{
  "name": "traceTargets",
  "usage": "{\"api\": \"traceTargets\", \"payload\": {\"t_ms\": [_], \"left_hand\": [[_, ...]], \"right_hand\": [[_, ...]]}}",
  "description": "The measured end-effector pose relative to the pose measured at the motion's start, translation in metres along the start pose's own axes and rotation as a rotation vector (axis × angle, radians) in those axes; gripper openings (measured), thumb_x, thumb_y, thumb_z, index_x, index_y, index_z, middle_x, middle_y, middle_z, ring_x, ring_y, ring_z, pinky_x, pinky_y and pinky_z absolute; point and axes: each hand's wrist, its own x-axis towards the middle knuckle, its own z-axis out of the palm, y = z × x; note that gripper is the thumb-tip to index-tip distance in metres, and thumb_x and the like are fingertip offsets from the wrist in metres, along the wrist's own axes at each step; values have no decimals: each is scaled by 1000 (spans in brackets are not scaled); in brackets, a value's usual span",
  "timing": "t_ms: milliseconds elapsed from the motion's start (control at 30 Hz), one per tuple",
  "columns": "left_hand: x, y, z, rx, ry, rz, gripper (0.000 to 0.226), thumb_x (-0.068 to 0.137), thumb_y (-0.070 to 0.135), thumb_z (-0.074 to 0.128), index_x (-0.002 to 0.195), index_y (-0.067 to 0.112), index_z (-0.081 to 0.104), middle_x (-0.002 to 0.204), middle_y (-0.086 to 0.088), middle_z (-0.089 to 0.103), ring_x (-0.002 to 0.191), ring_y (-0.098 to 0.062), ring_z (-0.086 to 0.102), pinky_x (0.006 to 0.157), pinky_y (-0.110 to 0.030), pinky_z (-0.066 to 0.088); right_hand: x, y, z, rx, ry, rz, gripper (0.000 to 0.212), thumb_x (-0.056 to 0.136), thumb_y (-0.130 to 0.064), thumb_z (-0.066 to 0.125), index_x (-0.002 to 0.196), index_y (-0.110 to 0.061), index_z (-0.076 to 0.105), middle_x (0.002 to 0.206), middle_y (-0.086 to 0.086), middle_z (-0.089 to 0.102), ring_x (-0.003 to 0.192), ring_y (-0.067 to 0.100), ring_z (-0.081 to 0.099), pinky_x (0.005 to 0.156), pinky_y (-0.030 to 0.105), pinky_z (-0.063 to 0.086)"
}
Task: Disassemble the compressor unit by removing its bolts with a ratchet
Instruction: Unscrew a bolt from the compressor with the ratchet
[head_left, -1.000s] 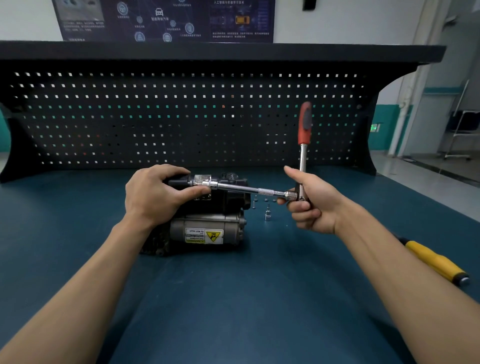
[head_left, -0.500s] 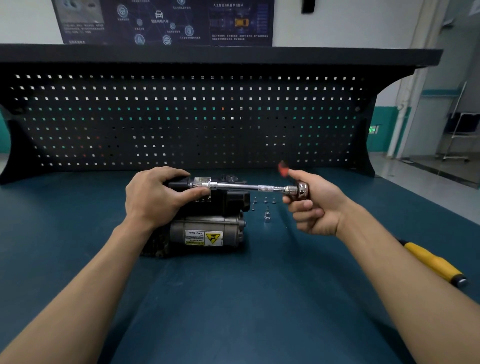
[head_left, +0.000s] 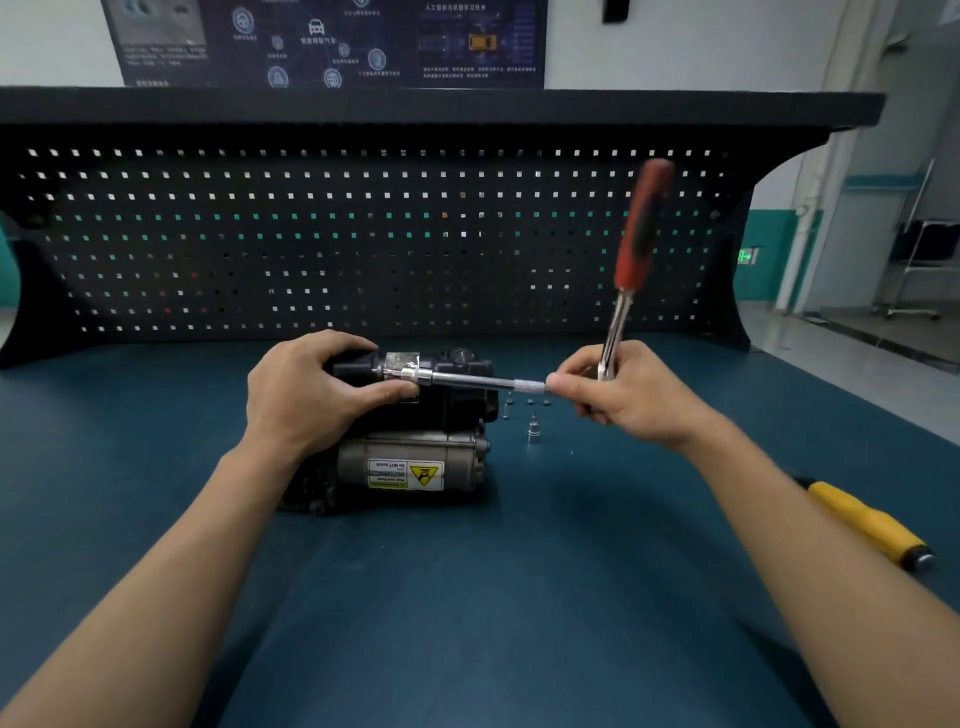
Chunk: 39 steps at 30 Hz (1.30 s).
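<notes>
The compressor unit (head_left: 415, 457), black on top with a grey motor body and a yellow warning label, lies on the blue bench. My left hand (head_left: 306, 395) grips its black top, the thumb lying under the socket end of a long steel extension bar (head_left: 467, 382). The bar runs level to the right into the ratchet (head_left: 631, 249). My right hand (head_left: 628, 395) holds the ratchet at its head, fingertips on the bar's knurled end. The red handle stands up, tilted slightly right and blurred.
Several removed bolts (head_left: 530, 402) and a loose socket (head_left: 534, 431) lie just right of the unit. A yellow-handled screwdriver (head_left: 867, 525) rests at the right, by my forearm. A black pegboard (head_left: 363, 234) backs the bench.
The ratchet handle swung down toward the far side half a second ago and has swung back up to near vertical. My left hand and the compressor stayed put.
</notes>
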Motion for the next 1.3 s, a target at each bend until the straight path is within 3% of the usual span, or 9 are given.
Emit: {"api": "traceTargets", "payload": {"t_ms": [133, 233, 400, 533, 600, 700, 867, 1067, 1300], "left_hand": [[0, 1, 0, -15, -3, -10, 83, 43, 98, 59, 97, 36, 73, 87, 25, 69, 89, 1, 64, 80, -31, 52], [0, 1, 0, -38, 3, -23, 76, 46, 96, 61, 94, 38, 72, 85, 26, 69, 88, 3, 65, 81, -34, 55], [2, 1, 2, -52, 19, -45, 72, 48, 93, 64, 92, 37, 74, 83, 26, 70, 86, 2, 66, 82, -37, 56], [3, 0, 3, -46, 34, -59, 73, 46, 94, 64, 92, 37, 75, 82, 26, 70, 86, 1, 66, 82, -37, 56], [3, 0, 3, -39, 33, -58, 74, 46, 94, 64, 92, 37, 75, 83, 26, 70, 86, 0, 66, 82, -37, 56], [3, 0, 3, -38, 32, -48, 73, 47, 93, 64, 92, 36, 76, 84, 24, 71, 87, -2, 67, 82, -39, 56], [2, 2, 2, -31, 28, -42, 74, 47, 92, 65, 93, 35, 76, 85, 21, 72, 88, -3, 67, 82, -38, 56], [1, 3, 1, -34, 24, -21, 76, 47, 92, 63, 93, 34, 76, 85, 21, 72, 88, -4, 67, 82, -38, 55], [1, 2, 1, -42, 25, -15, 74, 48, 90, 65, 94, 34, 77, 85, 21, 72, 87, -3, 67, 82, -38, 54]], "right_hand": [[3, 11, 4, -236, 124, -273, 10, 86, -23, 80, 87, -33, 77, 77, -6, 71, 71, 8, 63, 65, 19, 49], [8, 20, 4, -417, 229, -506, 21, 82, -24, 83, 102, -19, 79, 79, -6, 66, 72, 4, 60, 69, 21, 48], [11, 21, 4, -423, 267, -520, 28, 78, -31, 85, 101, -15, 79, 79, -6, 67, 70, 1, 60, 69, 17, 46], [2, 12, 12, -158, 198, -316, 11, 85, -39, 75, 81, -29, 78, 62, -10, 64, 56, -1, 54, 57, 12, 41], [1, 6, 13, -79, 162, -158, 40, 90, -57, 61, 71, -24, 76, 53, -9, 57, 49, -1, 48, 52, 14, 38], [1, -2, 11, 157, 144, 93, 84, 81, -83, 47, 79, -3, 74, 52, 7, 55, 43, 12, 45, 41, 21, 35], [3, -4, 11, 316, 84, 381, 97, 67, -91, 48, 94, 0, 73, 53, 8, 53, 41, 14, 39, 35, 22, 26], [3, -6, 5, 442, -158, 599, 87, 86, -82, 41, 87, -2, 78, 49, 0, 38, 36, 9, 19, 41, 23, 16], [3, -6, 5, 637, -198, 690, 70, 94, -65, 45, 71, -6, 76, 39, -8, 31, 29, 6, 17, 38, 22, 16]]}}
